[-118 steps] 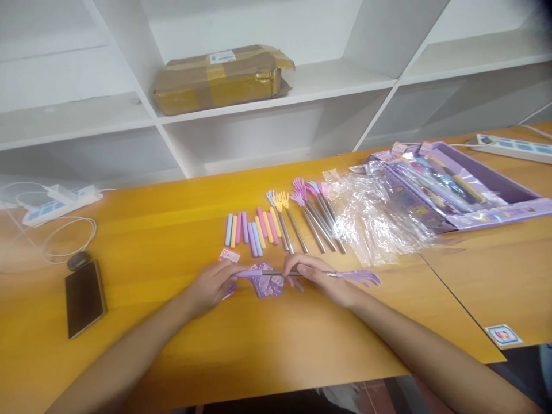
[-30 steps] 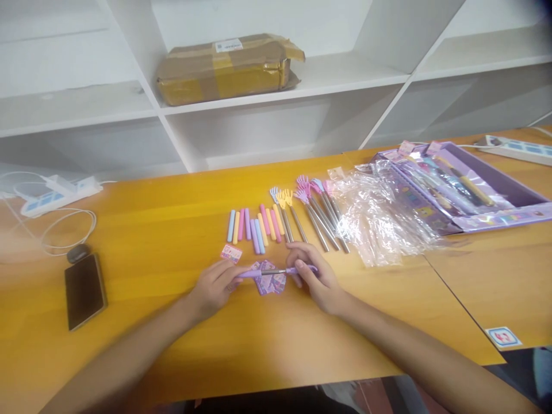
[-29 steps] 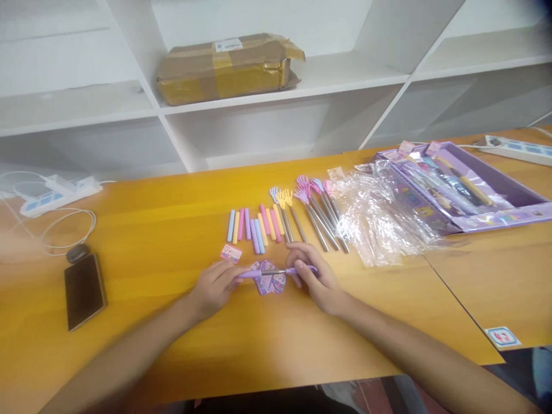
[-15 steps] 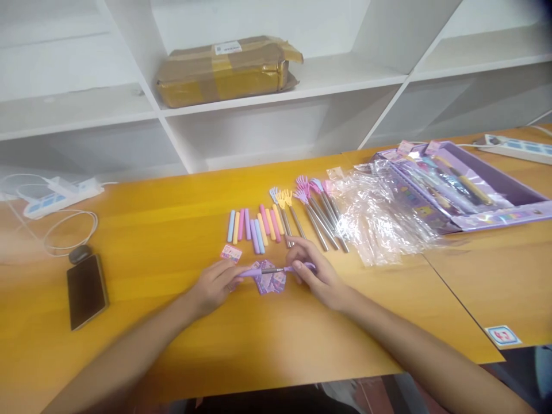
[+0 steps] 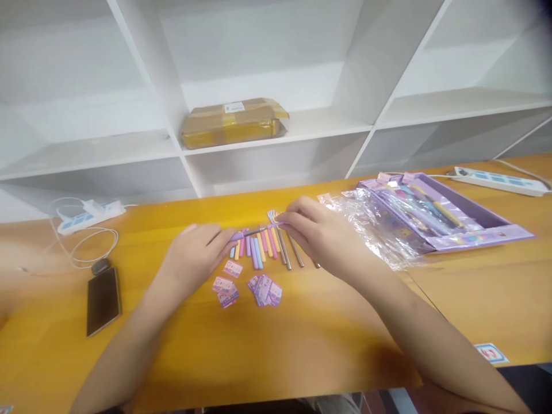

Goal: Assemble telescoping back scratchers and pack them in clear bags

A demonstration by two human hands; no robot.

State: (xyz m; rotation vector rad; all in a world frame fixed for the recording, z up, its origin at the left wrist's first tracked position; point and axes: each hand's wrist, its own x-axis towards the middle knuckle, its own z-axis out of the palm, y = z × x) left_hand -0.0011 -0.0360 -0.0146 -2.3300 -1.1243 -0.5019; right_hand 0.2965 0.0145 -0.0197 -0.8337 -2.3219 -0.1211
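My left hand and my right hand hold one purple telescopic stick between them, above a row of pastel handle sleeves. The left fingers pinch its purple handle end. The right fingers close on the other end, whose claw head is hidden. Metal sticks with small hand-shaped heads lie beside the sleeves, partly covered by my right hand. Small pink and purple cards lie scattered on the orange table nearer to me.
Crumpled clear plastic bags and an open purple box sit at the right. A dark phone, a cable and a white power strip lie at the left. White shelves behind hold a taped brown parcel.
Both hands have lifted the purple stick away from the cards and carried it farther up the table over the sleeves. The stick was collapsed shorter earlier. The view has tilted upward.
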